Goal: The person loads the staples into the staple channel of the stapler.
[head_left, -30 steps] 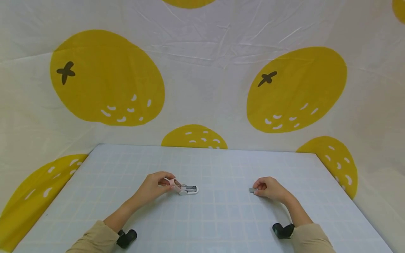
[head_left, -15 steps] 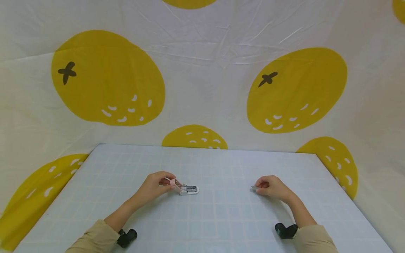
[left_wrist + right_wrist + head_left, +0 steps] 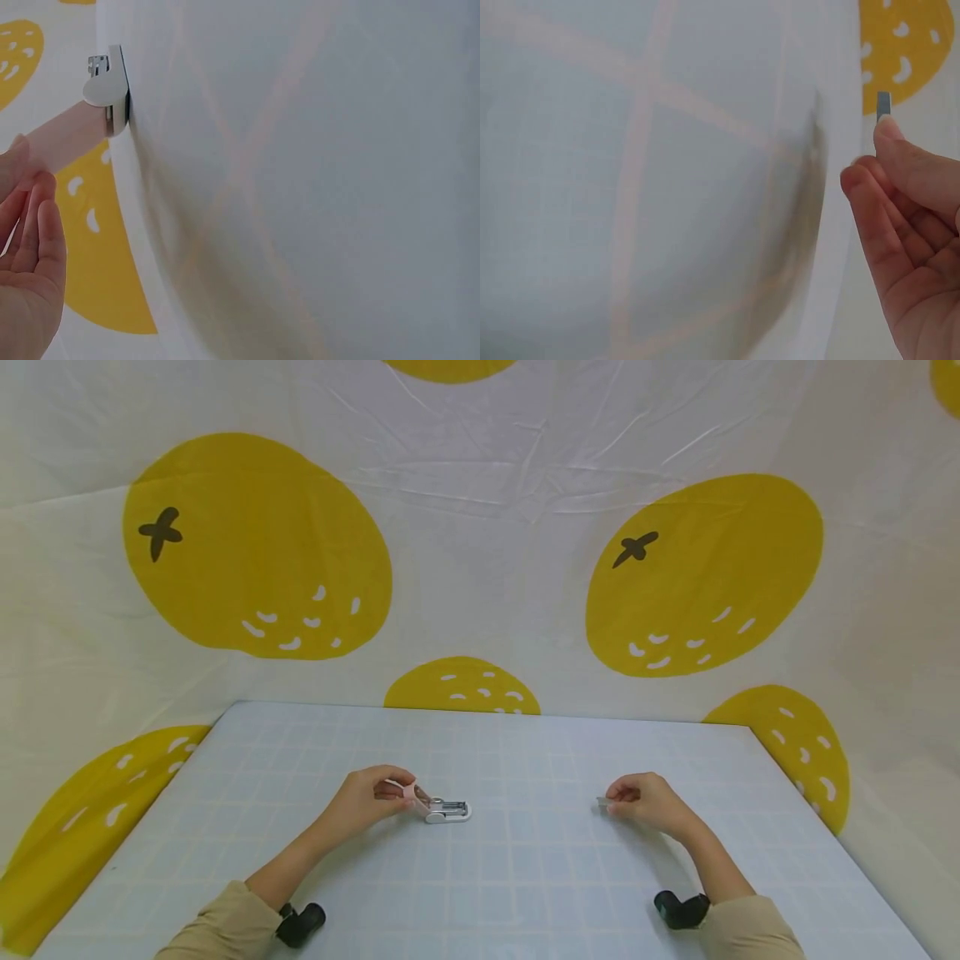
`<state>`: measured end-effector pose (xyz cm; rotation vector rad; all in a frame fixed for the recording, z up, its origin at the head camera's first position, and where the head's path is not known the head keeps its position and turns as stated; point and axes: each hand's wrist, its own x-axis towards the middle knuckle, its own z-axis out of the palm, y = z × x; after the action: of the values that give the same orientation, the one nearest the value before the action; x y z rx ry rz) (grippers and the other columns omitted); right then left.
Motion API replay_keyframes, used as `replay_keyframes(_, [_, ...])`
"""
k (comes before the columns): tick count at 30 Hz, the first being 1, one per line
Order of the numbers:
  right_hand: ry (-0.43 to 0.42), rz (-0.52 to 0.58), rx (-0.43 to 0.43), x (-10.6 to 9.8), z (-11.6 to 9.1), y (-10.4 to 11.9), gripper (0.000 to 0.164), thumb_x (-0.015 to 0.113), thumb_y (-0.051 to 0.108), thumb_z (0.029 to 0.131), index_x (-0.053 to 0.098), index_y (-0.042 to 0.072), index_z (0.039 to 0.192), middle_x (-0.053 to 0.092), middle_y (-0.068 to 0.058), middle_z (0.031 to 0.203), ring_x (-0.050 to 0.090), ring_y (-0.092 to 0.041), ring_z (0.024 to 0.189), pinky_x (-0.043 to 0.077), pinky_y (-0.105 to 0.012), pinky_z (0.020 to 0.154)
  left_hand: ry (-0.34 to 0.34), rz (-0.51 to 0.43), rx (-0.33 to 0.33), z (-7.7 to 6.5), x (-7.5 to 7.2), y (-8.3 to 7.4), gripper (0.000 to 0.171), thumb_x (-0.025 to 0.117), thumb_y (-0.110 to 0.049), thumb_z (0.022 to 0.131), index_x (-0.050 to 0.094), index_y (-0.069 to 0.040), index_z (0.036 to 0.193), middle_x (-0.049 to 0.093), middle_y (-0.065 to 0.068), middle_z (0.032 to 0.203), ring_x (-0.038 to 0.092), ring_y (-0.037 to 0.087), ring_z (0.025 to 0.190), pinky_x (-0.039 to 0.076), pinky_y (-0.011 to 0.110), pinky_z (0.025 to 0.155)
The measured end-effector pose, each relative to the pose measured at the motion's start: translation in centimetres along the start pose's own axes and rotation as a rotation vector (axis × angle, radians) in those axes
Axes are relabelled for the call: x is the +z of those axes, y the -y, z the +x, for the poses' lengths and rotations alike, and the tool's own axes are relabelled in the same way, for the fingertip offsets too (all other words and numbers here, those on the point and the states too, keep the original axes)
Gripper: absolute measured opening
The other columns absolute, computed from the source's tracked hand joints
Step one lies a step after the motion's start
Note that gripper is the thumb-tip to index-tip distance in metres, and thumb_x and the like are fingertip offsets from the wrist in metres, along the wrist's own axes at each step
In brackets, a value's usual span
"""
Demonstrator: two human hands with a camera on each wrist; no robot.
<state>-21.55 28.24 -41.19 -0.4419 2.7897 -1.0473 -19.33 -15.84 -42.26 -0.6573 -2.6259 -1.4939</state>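
A small stapler point(image 3: 448, 812) with a white base lies on the table, its pink top arm folded back and the metal staple channel exposed. My left hand point(image 3: 366, 802) pinches the end of that pink arm point(image 3: 71, 136) between thumb and fingers. To the right, a short way above the table, my right hand point(image 3: 651, 803) pinches a small grey strip of staples point(image 3: 602, 805). In the right wrist view, the tip of the staple strip point(image 3: 883, 103) sticks out past the thumb; the rest is hidden by the fingers.
A pale blue checked cloth covers the table point(image 3: 525, 877). Behind it hangs a white sheet point(image 3: 487, 568) printed with yellow fruit shapes. Black wrist cameras sit beside the left point(image 3: 300, 926) and right point(image 3: 681, 910) sleeve cuffs.
My right hand has shifted slightly up and to the right, and the staple strip has turned between its fingers. My left hand and the stapler have stayed nearly still.
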Motion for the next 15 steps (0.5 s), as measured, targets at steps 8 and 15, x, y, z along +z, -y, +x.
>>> replay_keyframes(8, [-0.003,0.041,0.015,-0.05,0.03,0.13,0.013,0.073,0.006,0.079,0.067,0.000,0.089,0.062,-0.002,0.079,0.054,-0.018,0.073,0.049,-0.022,0.064,0.013,-0.051,-0.036,-0.08,-0.21,-0.47,0.028,0.074,-0.011,0.079,0.066,-0.001,0.104,0.065,0.011,0.104,0.064,0.019,0.088,0.053,0.025,0.077])
replay_keyframes(15, [0.006,0.072,-0.006,0.04,0.17,0.31,0.015,0.073,0.007,0.080,0.067,-0.001,0.090,0.062,-0.004,0.079,0.054,-0.019,0.073,0.049,-0.022,0.063,0.014,-0.037,-0.045,-0.08,-0.15,-0.49,0.027,0.074,-0.011,0.079,0.066,-0.002,0.103,0.066,0.010,0.103,0.063,0.019,0.087,0.053,0.025,0.077])
